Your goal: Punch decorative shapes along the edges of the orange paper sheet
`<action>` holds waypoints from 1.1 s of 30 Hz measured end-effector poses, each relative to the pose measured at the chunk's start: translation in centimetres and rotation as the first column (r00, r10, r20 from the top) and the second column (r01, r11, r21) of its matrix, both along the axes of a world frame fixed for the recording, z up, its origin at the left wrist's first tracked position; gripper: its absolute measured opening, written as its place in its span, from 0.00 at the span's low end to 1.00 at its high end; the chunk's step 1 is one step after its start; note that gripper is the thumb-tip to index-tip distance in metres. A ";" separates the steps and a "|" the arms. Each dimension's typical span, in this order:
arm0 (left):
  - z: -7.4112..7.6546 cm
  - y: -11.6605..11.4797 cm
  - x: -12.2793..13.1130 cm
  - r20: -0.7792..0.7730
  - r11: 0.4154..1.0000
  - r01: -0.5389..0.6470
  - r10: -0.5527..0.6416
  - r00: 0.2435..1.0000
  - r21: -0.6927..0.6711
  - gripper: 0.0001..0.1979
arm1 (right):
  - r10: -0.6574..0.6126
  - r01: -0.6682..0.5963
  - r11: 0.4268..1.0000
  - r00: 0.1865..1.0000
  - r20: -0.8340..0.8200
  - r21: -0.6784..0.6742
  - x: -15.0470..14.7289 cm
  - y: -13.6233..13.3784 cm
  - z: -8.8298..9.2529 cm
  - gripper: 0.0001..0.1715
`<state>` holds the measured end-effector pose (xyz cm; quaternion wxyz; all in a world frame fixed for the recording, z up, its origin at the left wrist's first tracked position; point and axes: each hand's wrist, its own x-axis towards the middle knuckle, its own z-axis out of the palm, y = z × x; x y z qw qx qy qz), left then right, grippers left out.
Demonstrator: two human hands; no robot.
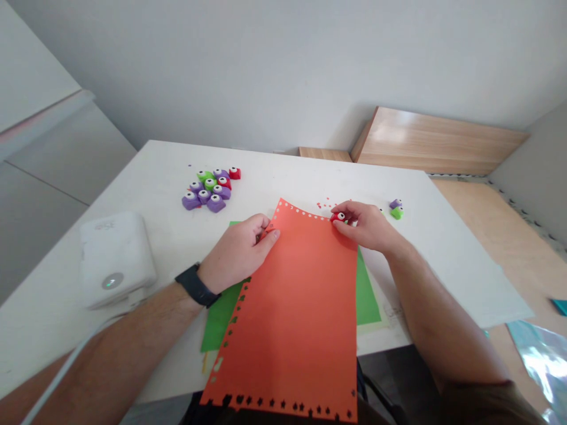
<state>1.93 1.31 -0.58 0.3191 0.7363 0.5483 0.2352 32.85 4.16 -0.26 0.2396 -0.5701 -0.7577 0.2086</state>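
Note:
An orange sheet of paper (pixel 305 295) has small shapes punched along its left, top and bottom edges. My left hand (pixel 241 248) pinches the sheet at its upper left edge, thumb on top. In my right hand (pixel 365 224) is a small red craft punch (pixel 338 218) with a white button, held at the sheet's upper right corner. Whether its slot is fully over the paper edge, I cannot tell. Beneath the orange sheet lies green paper (pixel 368 289). Tiny orange-red cutouts (pixel 326 203) are scattered just beyond the top edge.
Several purple, green and red craft punches (pixel 210 188) sit grouped at the back left of the white table (pixel 283 171). Near my right wrist stand a purple punch (pixel 396 203) and a green punch (pixel 397 213). A white device (pixel 116 257) with a cable is on the left.

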 end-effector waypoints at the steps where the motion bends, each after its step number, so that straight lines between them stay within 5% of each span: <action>1: 0.0 0.0 0.0 -0.001 1.000 0.000 0.000 1.000 -0.002 0.14 | -0.002 0.002 1.000 1.000 0.003 0.001 0.0 0.0 0.0 0.16; 33: 0.0 0.0 0.0 -0.006 1.000 0.009 -0.009 1.000 -0.023 0.15 | -0.039 0.039 0.998 0.999 -0.003 -0.053 -0.1 0.1 0.2 0.15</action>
